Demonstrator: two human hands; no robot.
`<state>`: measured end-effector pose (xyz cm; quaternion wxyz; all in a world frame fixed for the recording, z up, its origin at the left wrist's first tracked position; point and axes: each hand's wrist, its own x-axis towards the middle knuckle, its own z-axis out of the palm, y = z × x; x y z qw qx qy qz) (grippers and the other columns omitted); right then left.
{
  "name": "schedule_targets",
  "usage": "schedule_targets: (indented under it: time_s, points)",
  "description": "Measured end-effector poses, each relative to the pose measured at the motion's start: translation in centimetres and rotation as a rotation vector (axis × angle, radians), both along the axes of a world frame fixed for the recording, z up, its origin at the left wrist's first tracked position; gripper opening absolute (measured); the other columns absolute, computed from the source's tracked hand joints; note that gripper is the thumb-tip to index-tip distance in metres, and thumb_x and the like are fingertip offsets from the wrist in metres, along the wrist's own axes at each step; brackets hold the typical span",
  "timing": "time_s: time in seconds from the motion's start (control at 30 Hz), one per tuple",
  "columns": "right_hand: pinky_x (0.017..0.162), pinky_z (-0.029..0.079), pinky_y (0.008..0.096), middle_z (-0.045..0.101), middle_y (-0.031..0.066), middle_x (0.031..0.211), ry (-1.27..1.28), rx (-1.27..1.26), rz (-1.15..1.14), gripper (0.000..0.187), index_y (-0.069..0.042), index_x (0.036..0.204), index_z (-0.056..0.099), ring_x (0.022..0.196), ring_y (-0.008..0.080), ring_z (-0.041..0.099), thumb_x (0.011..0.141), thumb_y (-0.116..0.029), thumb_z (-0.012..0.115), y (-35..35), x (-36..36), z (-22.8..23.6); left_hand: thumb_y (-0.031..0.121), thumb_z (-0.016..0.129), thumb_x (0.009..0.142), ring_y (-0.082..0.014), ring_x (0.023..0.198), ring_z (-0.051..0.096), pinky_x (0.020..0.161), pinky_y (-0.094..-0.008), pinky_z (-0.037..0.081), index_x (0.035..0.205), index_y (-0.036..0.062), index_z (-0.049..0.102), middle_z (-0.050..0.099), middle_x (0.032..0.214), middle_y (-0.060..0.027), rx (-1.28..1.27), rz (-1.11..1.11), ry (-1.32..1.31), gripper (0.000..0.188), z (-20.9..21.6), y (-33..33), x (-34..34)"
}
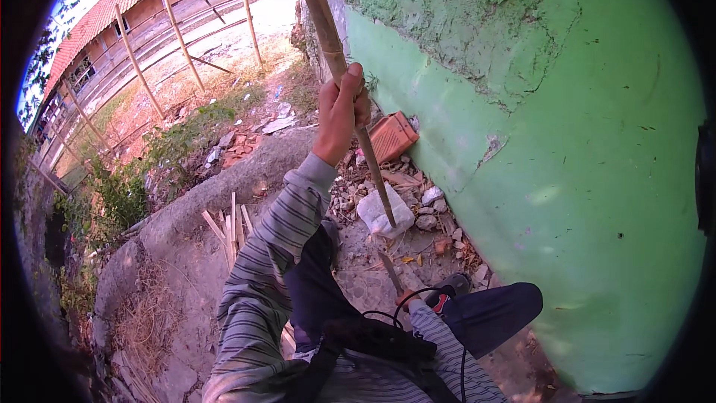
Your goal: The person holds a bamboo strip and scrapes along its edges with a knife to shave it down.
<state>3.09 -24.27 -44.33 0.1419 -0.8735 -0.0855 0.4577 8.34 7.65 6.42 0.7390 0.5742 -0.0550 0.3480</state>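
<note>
My left hand (pixel 344 113) is raised and wrapped round a long bamboo pole (pixel 319 11). The pole stands at a slant, its lower end on or against a whitish stone block (pixel 375 216) on the ground. Low down, close to my bent knee, my right hand (pixel 406 301) is closed round the handle of a large knife (pixel 388 269), perhaps a machete. Its blade points up and away, toward the block, and looks apart from the pole. Part of the right hand is hidden by a black cable and the sleeve.
A green wall (pixel 567 201) with flaking plaster runs along the right. Beside it lie an orange box-like thing (pixel 393 136) and rubble (pixel 429 216). Split bamboo strips (pixel 235 230) lie left of my leg, near a low concrete edge (pixel 186 209). Posts and a tiled-roof building stand beyond.
</note>
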Motion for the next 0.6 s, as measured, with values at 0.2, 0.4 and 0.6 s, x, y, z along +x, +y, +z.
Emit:
schedule_targets:
  time_s: [0.2,0.4,0.6]
  points:
    - [0.058,0.056,0.0365,0.07,0.0143,0.075,0.033,-0.048,-0.07,0.039,0.005,0.096,0.071,0.06,0.0229,0.069,0.079,-0.03,0.065,-0.3,0.0,-3.1,0.05,0.047,0.103,-0.0078,0.043,0.023,0.043,-0.0271,0.025,0.075,0.0176,0.034,0.025,0.054,0.006,-0.008,-0.033,-0.028,0.045,-1.1,0.5,-3.2]
    - [0.067,0.058,0.0355,0.075,0.0123,0.088,0.003,-0.093,-0.01,0.03,-0.007,0.093,0.076,0.069,0.0218,0.072,0.077,-0.028,0.063,-2.8,1.5,-8.4,0.053,0.048,0.101,-0.0074,0.043,0.019,0.044,-0.0275,0.023,0.077,0.0171,0.034,0.023,0.053,0.0066,-0.05,-0.095,-0.028,0.046,-1.9,-1.7,-5.5]
    - [0.051,0.051,0.0322,0.066,0.0084,0.064,0.089,0.176,-0.477,0.023,0.0,0.079,0.07,0.057,0.0179,0.065,0.073,-0.022,0.076,0.3,3.2,0.5,0.039,0.051,0.103,-0.0063,0.043,0.016,0.042,-0.029,0.017,0.073,0.0166,0.032,0.019,0.053,0.0069,-0.144,0.068,-0.065,0.042,-4.6,-1.3,-12.3]
